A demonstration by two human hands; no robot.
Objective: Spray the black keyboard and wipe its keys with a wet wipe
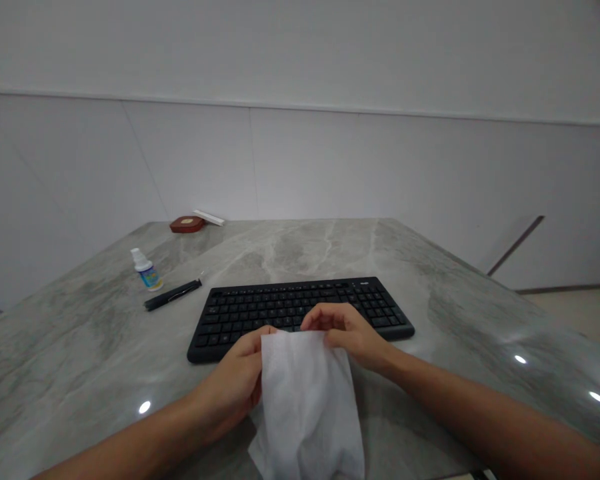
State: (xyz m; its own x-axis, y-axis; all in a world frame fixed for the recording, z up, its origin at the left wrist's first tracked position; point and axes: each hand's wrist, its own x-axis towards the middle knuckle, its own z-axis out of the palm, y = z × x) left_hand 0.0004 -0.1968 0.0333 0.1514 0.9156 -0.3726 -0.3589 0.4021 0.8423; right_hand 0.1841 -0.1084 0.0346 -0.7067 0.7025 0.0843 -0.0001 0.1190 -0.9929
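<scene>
A white wipe point(307, 407) hangs from my two hands at the front edge of the keyboard. My left hand point(243, 373) pinches its upper left corner, with the thumb on top and the other fingers partly behind the cloth. At the upper right edge, my right hand point(347, 333) is curled with thumb and fingers closed on the fabric. Just beyond both hands lies a black keyboard point(280, 307), its number pad to the right. The cloth and my hands cover part of its lower rows.
On the left stand a small white spray bottle point(147, 272) with a blue label and, beside it, a slim black brush-like tool point(173, 295). A reddish-brown case point(187, 225) and a white strip point(209, 217) lie at the far edge of the grey marbled table point(460, 333), near the wall.
</scene>
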